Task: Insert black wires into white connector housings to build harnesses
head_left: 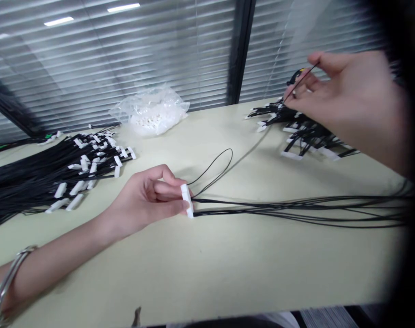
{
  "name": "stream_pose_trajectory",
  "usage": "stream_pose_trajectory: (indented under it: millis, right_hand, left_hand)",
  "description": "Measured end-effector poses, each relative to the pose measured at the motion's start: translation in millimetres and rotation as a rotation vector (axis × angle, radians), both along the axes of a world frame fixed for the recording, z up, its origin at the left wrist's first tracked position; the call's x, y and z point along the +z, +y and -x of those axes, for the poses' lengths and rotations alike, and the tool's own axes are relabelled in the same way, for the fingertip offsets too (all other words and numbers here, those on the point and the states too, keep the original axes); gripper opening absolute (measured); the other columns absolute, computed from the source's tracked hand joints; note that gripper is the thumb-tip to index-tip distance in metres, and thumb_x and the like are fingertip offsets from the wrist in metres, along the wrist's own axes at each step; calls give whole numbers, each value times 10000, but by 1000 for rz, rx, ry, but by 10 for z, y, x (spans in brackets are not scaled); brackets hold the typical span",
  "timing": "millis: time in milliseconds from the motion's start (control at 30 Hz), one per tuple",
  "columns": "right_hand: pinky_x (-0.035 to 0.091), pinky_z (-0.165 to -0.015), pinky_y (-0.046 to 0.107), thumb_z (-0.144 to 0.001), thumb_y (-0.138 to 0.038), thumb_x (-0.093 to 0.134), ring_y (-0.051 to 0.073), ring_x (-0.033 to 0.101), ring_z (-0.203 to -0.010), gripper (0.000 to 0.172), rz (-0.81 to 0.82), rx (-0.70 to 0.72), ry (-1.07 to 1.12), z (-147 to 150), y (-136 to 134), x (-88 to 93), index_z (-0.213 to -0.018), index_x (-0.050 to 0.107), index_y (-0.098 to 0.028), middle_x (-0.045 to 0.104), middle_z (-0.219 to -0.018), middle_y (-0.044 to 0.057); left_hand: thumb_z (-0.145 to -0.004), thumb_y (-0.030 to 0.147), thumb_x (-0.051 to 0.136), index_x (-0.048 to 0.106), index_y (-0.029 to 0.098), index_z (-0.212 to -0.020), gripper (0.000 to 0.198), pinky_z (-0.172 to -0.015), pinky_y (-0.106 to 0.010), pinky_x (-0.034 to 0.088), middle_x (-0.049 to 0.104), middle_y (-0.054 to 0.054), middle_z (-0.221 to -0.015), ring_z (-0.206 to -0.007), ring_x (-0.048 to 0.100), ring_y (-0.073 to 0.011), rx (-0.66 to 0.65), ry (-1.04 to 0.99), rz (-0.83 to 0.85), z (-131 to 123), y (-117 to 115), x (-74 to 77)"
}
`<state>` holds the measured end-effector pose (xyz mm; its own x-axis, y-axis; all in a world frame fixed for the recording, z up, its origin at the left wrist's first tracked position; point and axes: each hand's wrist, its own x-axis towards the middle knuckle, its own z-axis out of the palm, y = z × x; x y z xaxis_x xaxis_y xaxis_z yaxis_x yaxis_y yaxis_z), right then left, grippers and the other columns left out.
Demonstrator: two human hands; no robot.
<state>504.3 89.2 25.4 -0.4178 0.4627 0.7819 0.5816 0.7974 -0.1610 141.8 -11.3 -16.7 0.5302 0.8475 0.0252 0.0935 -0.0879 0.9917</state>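
We see the white connector housing [187, 201] just above the surface [228, 269], pinched between the thumb and fingertips of the left hand [153, 200]. A cluster of black wires [296, 205] runs from it toward the right edge, while a small wire loop [230, 155] bows up from its upper part. The right hand [351, 91] is raised well apart from it, thumb and forefinger seemingly pinching a thin black wire [300, 83]; blur there keeps us from being sure how firm that pinch is, or exactly where the wire runs.

Our main worry is tension. If that wire leads back to the housing, a hard pull could twist the housing in its narrow fingertip grip, or work a wire loose from it. The loop is another weak spot: drawn tight too quickly, it could kink, or catch its neighbours. The thumb covers part of the housing, so we could miss a wire backing out there. The right hand also overlaps the pile of wire harnesses [292, 155] in our view, and a trailing wire might snag on their white ends and drag several along.
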Motion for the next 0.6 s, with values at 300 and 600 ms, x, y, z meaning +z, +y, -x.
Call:
stream_pose_trajectory:
  millis: [300, 600]
  right_hand:
    - [327, -482, 213, -916, -156, 412, 69, 383, -527, 171, 571, 238, 566, 1277, -935, -35, -1071, 476, -189, 485, -656, -25]
    - [262, -423, 147, -851, -256, 525, 11, 380, -435, 102, 625, 163, 91, 1511, -1176, -419, -780, 527, -183, 531, -540, -92]
  left_hand:
    - [-735, 54, 704, 550, 147, -800, 191, -745, -245, 583, 767, -29, -865, -797, 724, -159, 5, 0, -4, -10, -5, 13]
    - [-749, 28, 680, 550, 160, -797, 192, -731, -214, 572, 769, -9, -846, -806, 723, -146, -66, -41, 4, 1, -10, 7]
